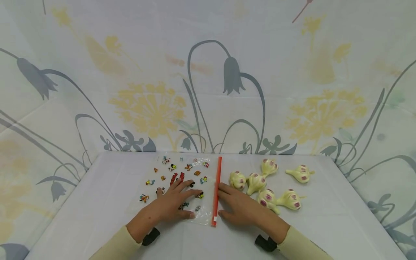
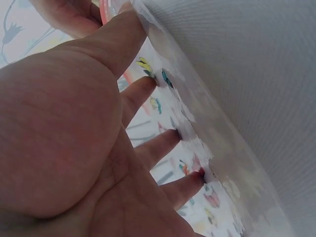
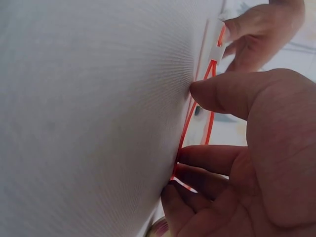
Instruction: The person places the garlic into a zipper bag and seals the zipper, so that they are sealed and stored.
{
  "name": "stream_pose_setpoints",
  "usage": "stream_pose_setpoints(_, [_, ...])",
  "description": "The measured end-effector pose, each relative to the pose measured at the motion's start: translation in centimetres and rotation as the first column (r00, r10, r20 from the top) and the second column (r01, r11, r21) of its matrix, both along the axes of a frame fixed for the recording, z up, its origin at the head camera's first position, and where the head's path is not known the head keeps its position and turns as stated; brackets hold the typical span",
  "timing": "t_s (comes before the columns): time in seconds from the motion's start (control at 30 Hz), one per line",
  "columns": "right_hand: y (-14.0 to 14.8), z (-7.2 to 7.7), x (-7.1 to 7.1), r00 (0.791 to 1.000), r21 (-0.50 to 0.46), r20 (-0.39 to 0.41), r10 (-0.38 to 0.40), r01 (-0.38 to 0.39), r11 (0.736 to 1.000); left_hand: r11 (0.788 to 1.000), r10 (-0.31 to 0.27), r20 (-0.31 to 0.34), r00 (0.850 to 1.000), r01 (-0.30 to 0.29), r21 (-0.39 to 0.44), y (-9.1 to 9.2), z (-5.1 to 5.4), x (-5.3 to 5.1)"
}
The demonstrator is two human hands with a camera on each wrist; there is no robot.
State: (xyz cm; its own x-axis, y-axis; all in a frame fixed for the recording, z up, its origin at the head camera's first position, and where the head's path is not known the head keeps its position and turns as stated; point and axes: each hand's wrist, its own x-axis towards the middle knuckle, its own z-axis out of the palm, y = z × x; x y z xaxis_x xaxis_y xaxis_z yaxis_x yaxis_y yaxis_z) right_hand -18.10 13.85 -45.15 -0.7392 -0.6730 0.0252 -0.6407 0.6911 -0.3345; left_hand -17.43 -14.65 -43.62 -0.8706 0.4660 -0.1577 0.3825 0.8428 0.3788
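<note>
A clear zip bag [image 1: 203,213] printed with small cartoon figures lies flat on the table, its red-orange zip edge [image 1: 217,177] on the right. My left hand [image 1: 170,204] rests on the bag with fingers spread, the fingertips touching the plastic [image 2: 202,108] in the left wrist view. My right hand [image 1: 240,207] lies just right of the zip edge, its fingertips touching it. In the right wrist view two red lines of the edge [image 3: 210,131] stand slightly apart near the fingers, and the thumb is apart from them. Several garlic bulbs [image 1: 256,183] lie right of the bag.
A white cloth covers the table [image 1: 338,216]. Behind it hangs a curtain [image 1: 208,108] with grey and yellow flowers. One garlic bulb [image 1: 300,174] lies a little apart at the far right. Dark wrist straps [image 1: 265,242] sit below the hands.
</note>
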Motion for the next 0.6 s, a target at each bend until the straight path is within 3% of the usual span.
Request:
stream_pose_setpoints(0.23, [0.3, 0.0, 0.2, 0.999, -0.027, 0.035, 0.002, -0.001, 1.000, 1.000, -0.015, 0.005, 1.000, 0.015, -0.011, 0.1, 0.2, 0.0])
stream_pose_setpoints(0.37, [0.4, -0.2, 0.1, 1.000, -0.035, 0.023, 0.019, -0.018, 0.999, 0.995, -0.097, -0.068, 0.993, 0.096, -0.023, 0.5, 0.2, 0.2])
stream_pose_setpoints(0.47, [0.5, -0.5, 0.0, 0.999, -0.039, -0.003, 0.038, -0.038, 0.998, 0.984, -0.178, -0.149, 0.973, 0.177, -0.020, 1.2, 0.2, 0.5])
stream_pose_setpoints(0.6, [0.6, -0.5, -0.2, 0.999, -0.039, -0.006, 0.044, -0.044, 0.998, 0.960, -0.278, -0.228, 0.933, 0.279, -0.028, 2.5, 0.1, 0.9])
